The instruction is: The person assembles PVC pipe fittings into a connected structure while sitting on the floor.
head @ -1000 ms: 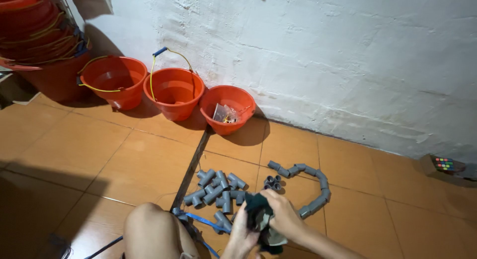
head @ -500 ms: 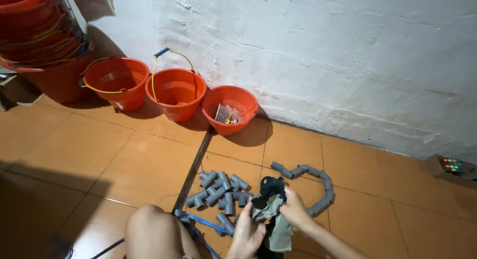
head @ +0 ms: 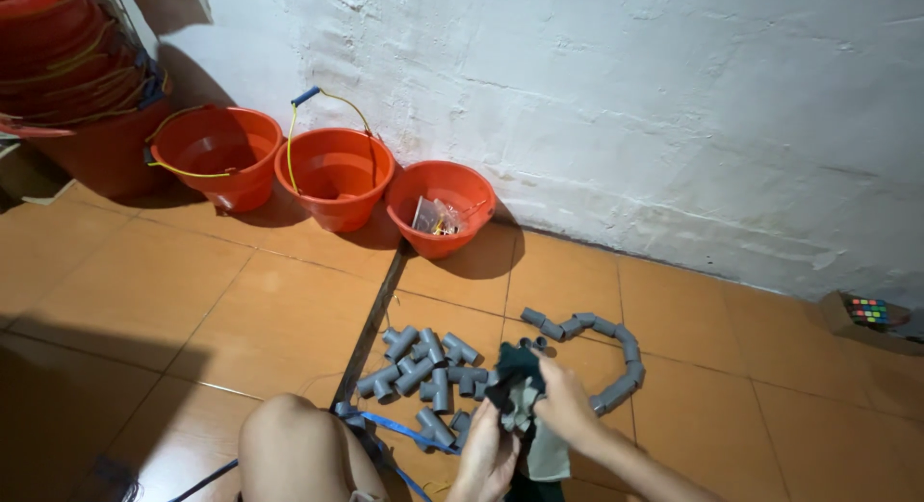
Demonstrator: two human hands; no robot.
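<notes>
Dark cloth (head: pixel 520 372) upright between both hands, lengthwise vertical

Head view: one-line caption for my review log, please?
Both hands, left hand and right hand, grip a dark cloth beside grey pipe fittings.

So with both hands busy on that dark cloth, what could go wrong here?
The cloth hangs right over the pile of grey pipe fittings, so it might drag some loose and scatter them.

The left hand and right hand work beside the curved chain of joined fittings; a stray nudge could perhaps break its shape.

The blue strap by the knee might snag.
</notes>
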